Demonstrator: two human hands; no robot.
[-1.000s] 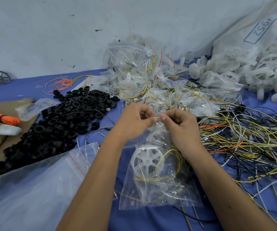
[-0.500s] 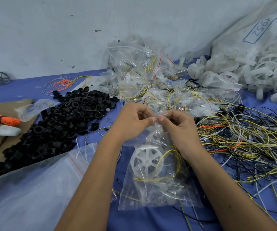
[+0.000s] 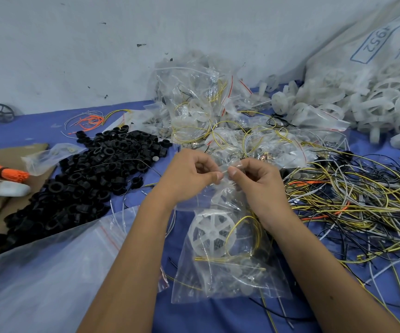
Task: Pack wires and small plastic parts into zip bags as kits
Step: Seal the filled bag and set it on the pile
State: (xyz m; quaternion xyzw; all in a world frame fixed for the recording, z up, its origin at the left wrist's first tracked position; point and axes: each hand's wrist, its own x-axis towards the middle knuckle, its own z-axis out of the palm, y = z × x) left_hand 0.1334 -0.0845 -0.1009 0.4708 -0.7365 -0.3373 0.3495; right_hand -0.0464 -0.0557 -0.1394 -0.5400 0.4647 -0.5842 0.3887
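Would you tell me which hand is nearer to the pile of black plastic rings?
Left. The left hand is just right of the pile of black plastic rings; the right hand lies farther right, beyond it.

A pale grey-white wall fills the upper part of the view, painted unevenly and flecked with small dark chips and scuffs (most of them near its middle). Below it spreads a blue cloth-covered work surface, meeting the wall along a slanting line. The light is soft and even, throwing only faint shadows.
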